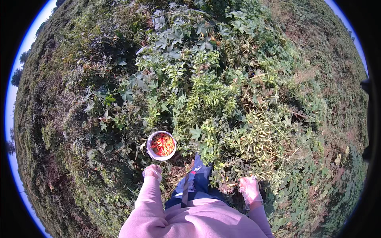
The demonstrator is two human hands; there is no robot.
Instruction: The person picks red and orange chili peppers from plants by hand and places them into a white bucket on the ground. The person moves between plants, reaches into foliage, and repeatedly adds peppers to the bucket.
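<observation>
A white bucket [149, 152] stands before me, left of the middle, with its round mouth facing up. Red and orange chili peppers [162, 144] fill much of what shows inside it. Just on my side of the rim is my left hand [152, 171], in a thin clear plastic glove, its fingers curled. Whether it grips the bucket's handle is hidden. My right hand [250, 188] wears the same kind of glove and is held out at my right side, over low plants. Its fingers are curled too, and what may be inside them does not show.
Leafy pepper plants [208, 89] grow densely ahead of me. Broad lobed leaves [169, 44] stand among them. Dry stems [276, 154] and yellowing foliage lie to the right. My leg in blue trousers [202, 175] stands between the plants, with a dark strap [185, 190] hanging in front.
</observation>
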